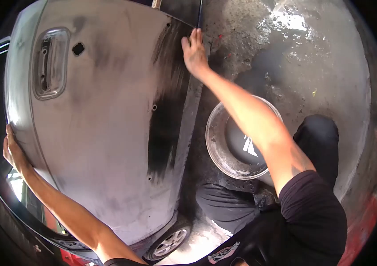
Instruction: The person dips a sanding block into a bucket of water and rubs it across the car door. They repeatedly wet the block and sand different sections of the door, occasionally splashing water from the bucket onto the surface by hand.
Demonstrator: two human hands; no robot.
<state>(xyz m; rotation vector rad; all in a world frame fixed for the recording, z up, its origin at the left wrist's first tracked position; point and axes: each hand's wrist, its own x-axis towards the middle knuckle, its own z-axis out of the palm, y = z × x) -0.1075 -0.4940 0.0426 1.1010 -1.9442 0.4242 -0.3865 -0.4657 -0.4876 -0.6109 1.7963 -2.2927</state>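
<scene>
A car door (108, 133) fills the left and middle of the view, its paint sanded to a patchy dull grey. It has a handle recess (51, 64), a dark round hole (78, 48) and a worn black band (164, 133) along its lower side. My right hand (194, 54) lies against that lower edge with fingers stretched out; whether anything is under the palm is hidden. At the door's upper edge, beside the window, rests my left hand (14, 148), fingers extended along the edge and no object visible in it.
Below my right forearm stands a round basin (215, 155) holding greyish liquid. Wet concrete floor (295, 84) spreads to the right. A car wheel (170, 243) is at the bottom, near my bent knee (226, 201). Something red (366, 226) shows at lower right.
</scene>
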